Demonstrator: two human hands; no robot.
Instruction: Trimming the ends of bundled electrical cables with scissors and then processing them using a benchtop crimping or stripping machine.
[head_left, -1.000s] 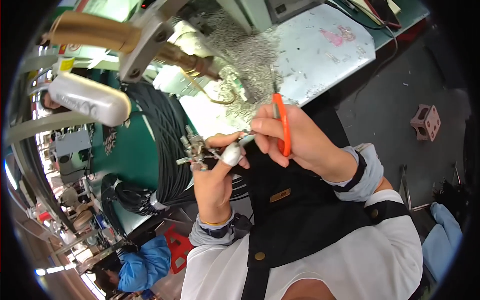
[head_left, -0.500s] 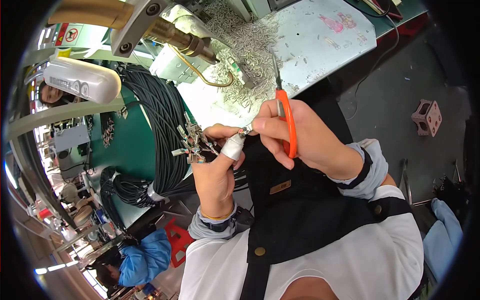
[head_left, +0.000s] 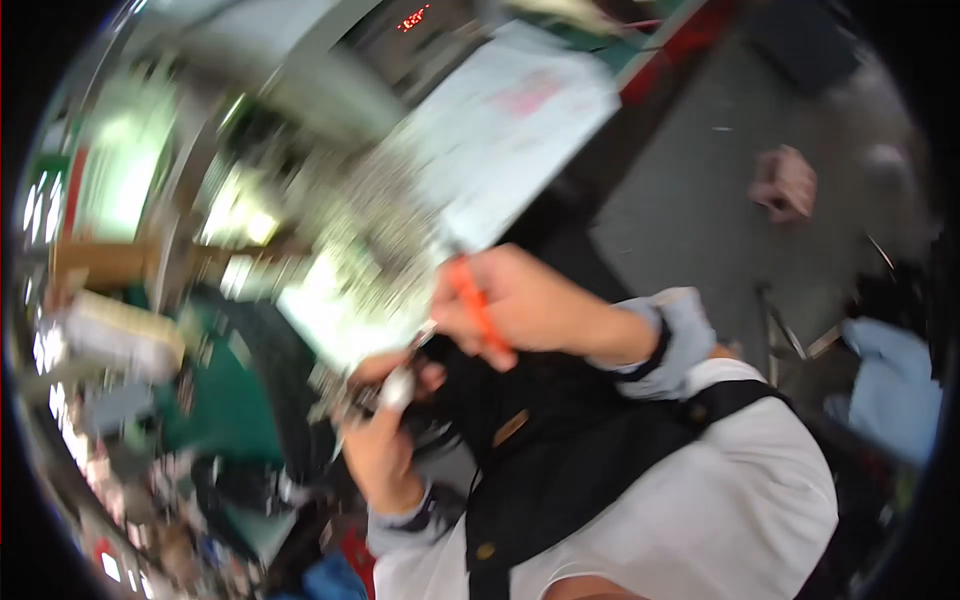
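Motion blurs the whole view. My right hand (head_left: 530, 305) is closed round a pair of orange-handled scissors (head_left: 472, 305), whose blades smear out towards the worktable. Its fingertips meet a small metal connector (head_left: 427, 330) at the tips of my left hand. My left hand (head_left: 375, 450), with a white wrap (head_left: 398, 388) on its thumb, is closed on a bunch of cable ends. Several metal connectors (head_left: 330, 390) on thin wires stick out on its left side. Both hands are close together before my black apron (head_left: 560, 430).
Small metal pieces (head_left: 370, 210) lie heaped on a pale board (head_left: 520, 110) beyond my hands. Left of them, black cables (head_left: 270, 370) lie coiled on a green table (head_left: 225, 400). A machine with a red display (head_left: 412, 18) stands at the back. A pink stool (head_left: 783, 185) is on the floor.
The view has swung, so the surroundings appear turned and blurred. In it, both hands appear lower and further left, still together, with the scissors still in my right hand.
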